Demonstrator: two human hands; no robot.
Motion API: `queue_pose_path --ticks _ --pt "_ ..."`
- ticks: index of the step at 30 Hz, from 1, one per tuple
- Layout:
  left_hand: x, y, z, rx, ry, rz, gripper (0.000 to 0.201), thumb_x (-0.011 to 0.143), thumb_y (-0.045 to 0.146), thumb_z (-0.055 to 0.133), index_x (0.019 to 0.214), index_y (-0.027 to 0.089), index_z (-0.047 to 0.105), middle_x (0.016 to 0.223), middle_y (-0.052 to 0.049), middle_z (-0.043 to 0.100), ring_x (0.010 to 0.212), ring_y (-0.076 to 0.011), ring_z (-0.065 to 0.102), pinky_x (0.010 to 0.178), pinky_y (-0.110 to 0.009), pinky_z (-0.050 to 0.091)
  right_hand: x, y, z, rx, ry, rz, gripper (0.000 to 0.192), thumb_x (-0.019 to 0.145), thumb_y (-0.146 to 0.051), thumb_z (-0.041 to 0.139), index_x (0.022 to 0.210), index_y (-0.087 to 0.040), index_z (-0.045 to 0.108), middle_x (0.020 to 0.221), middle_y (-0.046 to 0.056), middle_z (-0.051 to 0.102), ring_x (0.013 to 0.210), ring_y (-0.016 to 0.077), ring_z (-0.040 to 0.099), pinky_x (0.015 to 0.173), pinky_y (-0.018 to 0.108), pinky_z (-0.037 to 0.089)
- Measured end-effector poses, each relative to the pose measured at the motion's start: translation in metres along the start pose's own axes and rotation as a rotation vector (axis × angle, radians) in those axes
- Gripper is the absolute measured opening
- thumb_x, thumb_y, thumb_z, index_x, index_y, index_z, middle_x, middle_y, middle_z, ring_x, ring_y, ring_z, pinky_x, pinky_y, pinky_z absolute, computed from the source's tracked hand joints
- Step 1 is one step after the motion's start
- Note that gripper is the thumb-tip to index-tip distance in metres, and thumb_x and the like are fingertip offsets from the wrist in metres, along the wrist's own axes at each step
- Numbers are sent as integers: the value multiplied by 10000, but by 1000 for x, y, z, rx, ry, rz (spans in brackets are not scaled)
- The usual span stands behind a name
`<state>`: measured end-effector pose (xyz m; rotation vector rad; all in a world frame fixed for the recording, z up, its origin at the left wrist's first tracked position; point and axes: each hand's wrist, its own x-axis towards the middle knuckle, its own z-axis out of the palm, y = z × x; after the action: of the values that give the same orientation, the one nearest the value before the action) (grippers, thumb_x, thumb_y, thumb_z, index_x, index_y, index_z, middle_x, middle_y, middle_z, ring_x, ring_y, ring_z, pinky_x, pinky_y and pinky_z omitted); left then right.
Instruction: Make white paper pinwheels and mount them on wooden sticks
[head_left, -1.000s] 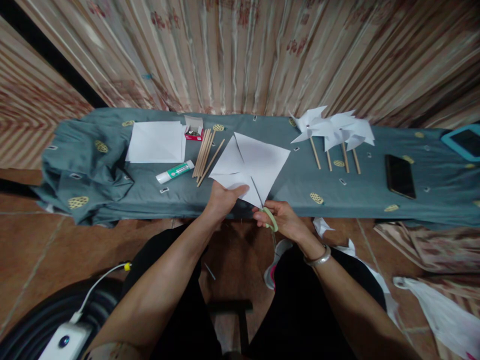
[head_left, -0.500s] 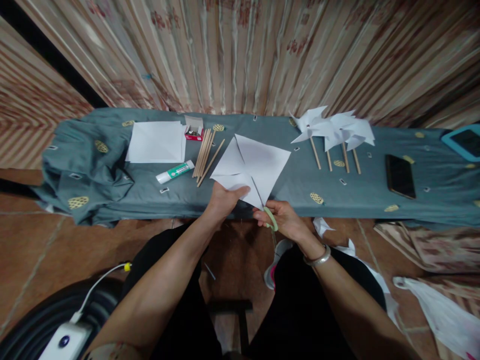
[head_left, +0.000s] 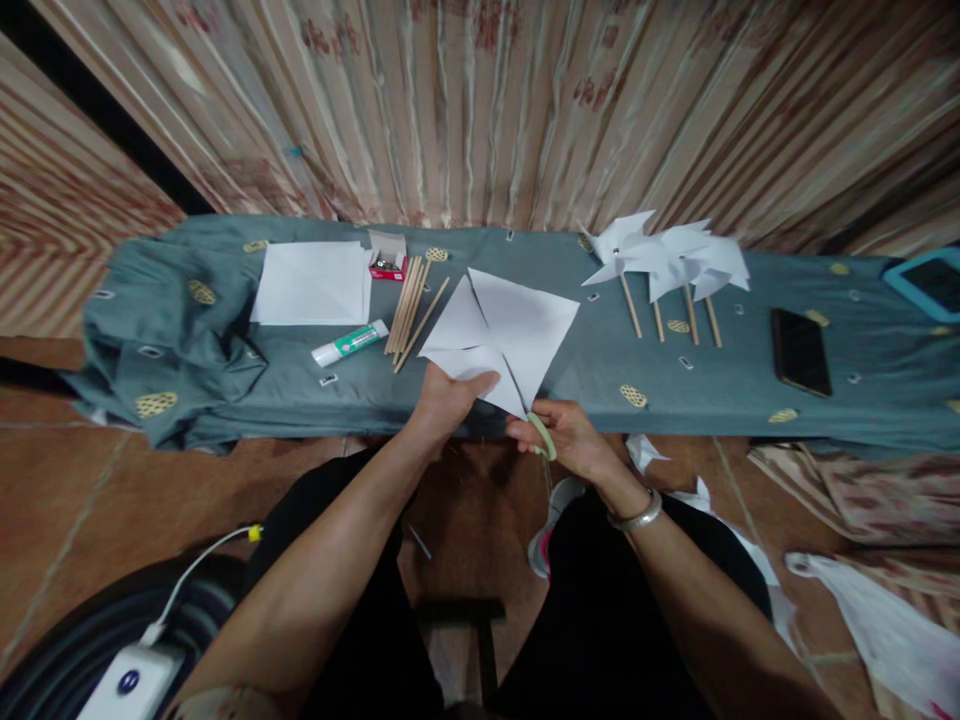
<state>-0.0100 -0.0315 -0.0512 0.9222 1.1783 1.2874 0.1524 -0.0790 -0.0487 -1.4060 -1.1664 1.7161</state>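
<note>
A square sheet of white paper, slit inward from its corners, is held over the front of the cloth-covered table. My left hand pinches its lower left side, thumb on top and fingers hidden beneath. Around the pale green handles of a pair of scissors my right hand is closed. The scissors are at the paper's bottom corner, where a slit runs up toward the middle; most of the blades cannot be seen.
Left of the paper lie wooden sticks, a glue stick, an open red box of pins and stacked paper. Rightward are paper pinwheels, a phone and a blue-edged device. Paper scraps litter the floor.
The paper has shifted very slightly to the left. Both hands keep practically the same hold and place.
</note>
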Motion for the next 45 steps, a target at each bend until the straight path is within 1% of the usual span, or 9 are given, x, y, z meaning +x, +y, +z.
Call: queue_pose_path --ticks 7,13,18,23,28,33,37,40,45 --pt "-1 0 1 -11 20 3 459 478 185 795 915 152 659 879 -42 724 808 -203 664 837 -351 528 3 6 -1 25 8 -5 444 442 -479 892 601 -160 626 551 -37 602 477 67 528 435 187 397" --pt "-1 1 0 -22 26 -6 425 471 185 801 871 151 663 870 -41 720 799 -197 655 819 -338 528 5 13 -3 4 0 -40 404 507 -470 877 657 -157 670 533 -33 602 452 59 502 416 182 379" --pt "-1 1 0 -20 27 2 380 479 194 793 832 152 661 854 -42 715 784 -196 651 803 -339 531 6 11 -2 14 1 -36 420 488 -482 880 651 -155 674 516 -40 590 438 50 490 404 172 364" --pt "-1 2 0 -22 14 -3 429 482 184 792 889 151 661 866 -42 717 796 -198 655 813 -343 529 2 6 1 49 -13 5 453 465 -486 886 698 -161 673 574 -46 606 479 58 533 447 182 423" --pt "3 3 -3 -25 34 41 511 486 169 790 976 153 647 870 -47 722 832 -209 665 850 -351 522 -3 6 -2 -39 -94 -15 439 614 -541 806 770 -158 659 614 -27 619 530 74 558 479 194 423" --pt "10 8 -9 -42 87 66 614 467 169 804 1054 147 622 962 -70 720 915 -233 668 907 -377 508 -7 0 -13 -116 -191 29 449 644 -547 788 811 -154 648 652 -14 624 588 88 563 518 208 424" --pt "14 11 -14 -58 122 73 682 461 148 805 1112 169 603 1055 -80 705 975 -244 659 938 -388 501 -12 -8 -29 -155 -240 54 463 640 -561 787 798 -148 648 662 -6 640 589 83 554 548 214 428" --pt "13 14 -16 -57 127 52 700 458 115 799 1126 175 598 1075 -84 698 986 -248 657 954 -391 494 -16 -13 -42 -142 -171 43 475 640 -567 786 834 -152 659 673 -2 653 571 79 540 533 210 409" --pt "7 18 -18 -56 69 28 628 446 131 829 1040 183 633 1019 -72 710 1017 -249 648 973 -380 480 -17 -17 -56 -99 100 -86 487 650 -615 754 846 -177 673 691 15 682 583 102 555 564 230 429"
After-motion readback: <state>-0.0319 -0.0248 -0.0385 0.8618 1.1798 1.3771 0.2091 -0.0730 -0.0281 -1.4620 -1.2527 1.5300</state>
